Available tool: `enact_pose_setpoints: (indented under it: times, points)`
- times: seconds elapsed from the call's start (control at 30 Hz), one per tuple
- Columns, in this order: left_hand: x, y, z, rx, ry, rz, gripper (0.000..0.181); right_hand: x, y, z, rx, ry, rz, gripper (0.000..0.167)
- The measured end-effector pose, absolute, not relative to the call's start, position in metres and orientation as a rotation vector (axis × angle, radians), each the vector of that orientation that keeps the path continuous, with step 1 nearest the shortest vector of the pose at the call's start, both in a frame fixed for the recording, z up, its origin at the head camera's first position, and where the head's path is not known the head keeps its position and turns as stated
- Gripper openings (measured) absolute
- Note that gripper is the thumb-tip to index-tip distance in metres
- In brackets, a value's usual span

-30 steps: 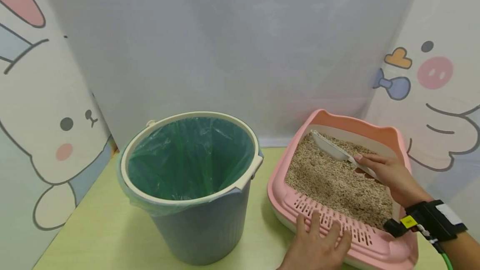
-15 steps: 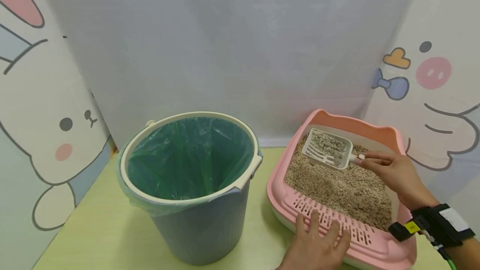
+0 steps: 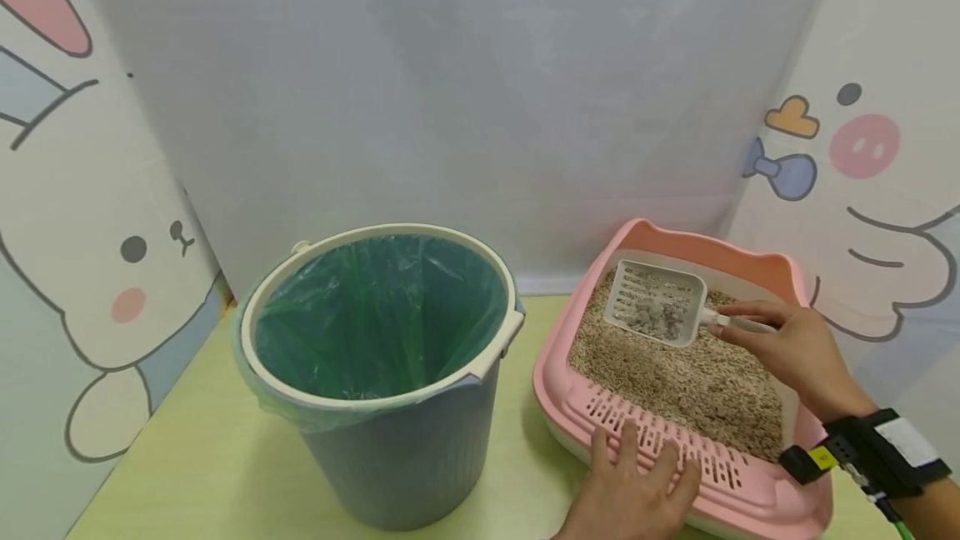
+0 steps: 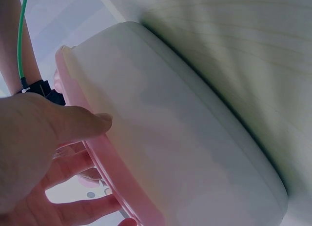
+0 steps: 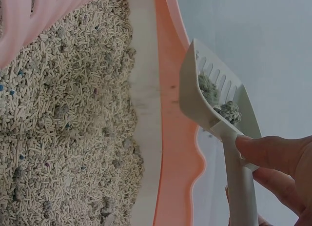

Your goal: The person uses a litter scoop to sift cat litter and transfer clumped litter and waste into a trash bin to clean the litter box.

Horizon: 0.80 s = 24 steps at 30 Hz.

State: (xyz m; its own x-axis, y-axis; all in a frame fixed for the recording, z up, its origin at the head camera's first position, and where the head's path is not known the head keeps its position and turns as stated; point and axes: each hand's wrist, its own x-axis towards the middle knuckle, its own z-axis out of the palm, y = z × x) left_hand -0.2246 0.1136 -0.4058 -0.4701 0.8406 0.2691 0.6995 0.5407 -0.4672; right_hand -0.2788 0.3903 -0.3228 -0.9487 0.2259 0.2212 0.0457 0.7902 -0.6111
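In the head view a pink-and-white litter box (image 3: pixel 555 361) holds pellet litter (image 3: pixel 660 382). My right hand (image 3: pixel 806 352) grips the handle of a white slotted litter scoop (image 3: pixel 624 311) above the litter. Grey clumps (image 5: pixel 228 112) lie in the scoop, which looks tilted in the right wrist view. There, the thumb presses on top of the handle (image 5: pixel 239 189). At the box's front edge is my left hand (image 3: pixel 633 494), fingers over the perforated pink rim. The left wrist view shows its thumb (image 4: pixel 90 123) against the box's outer wall, so the rim is held between thumb and fingers.
To the left of the litter box stands a grey bucket (image 3: pixel 408 461) lined with a green plastic bag (image 3: pixel 382 315). Both sit on a pale yellow-green tabletop (image 3: pixel 217 448). Behind runs a light grey backdrop (image 3: pixel 450 98), with cartoon-printed panels at both sides.
The scoop, earlier tilted on edge in the litter, has been raised and levelled. Loose litter in it has dwindled, leaving grey clumps and showing its slots. My left hand has stayed put.
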Motion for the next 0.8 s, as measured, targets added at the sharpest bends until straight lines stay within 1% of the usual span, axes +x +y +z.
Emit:
enact_pose_setpoints:
  times: [0.27,0.47,0.67,0.8]
  points:
    - [-0.224,0.113,-0.406,-1.238,-2.296,0.405,0.072,-0.279,0.391,-0.321,-0.213,-2.707,0.887,0.057]
    - [-0.224,0.113,-0.407,-1.224,-2.265,0.386,0.069,-0.278,0.394,-0.315,-0.199,-2.769,0.875,0.064]
    - [-0.224,0.114,-0.406,-1.247,-2.296,0.401,0.073,-0.275,0.394,-0.305,-0.159,-2.876,0.914,0.070]
    - [-0.224,0.114,-0.406,-1.256,-2.306,0.417,0.074,-0.275,0.394,-0.296,-0.164,-2.927,0.923,0.072]
